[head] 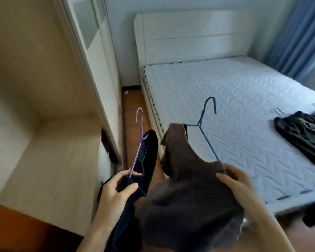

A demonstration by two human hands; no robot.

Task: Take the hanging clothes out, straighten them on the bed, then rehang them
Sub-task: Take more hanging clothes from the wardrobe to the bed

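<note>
Left hand (115,186) pinches a black garment (150,142) and its purple hanger (136,157). Right hand (238,180) grips a brown garment (185,179) on a blue hanger (208,142), near the bed (207,88). On the bed's right side lie dark clothes (298,131), perhaps two.

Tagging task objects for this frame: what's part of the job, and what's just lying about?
Job: left hand holding black garment on purple hanger; right hand holding brown garment on blue hanger; bed; dark clothes lying on it; wardrobe.
Lying about: curtain, headboard, floor.
</note>
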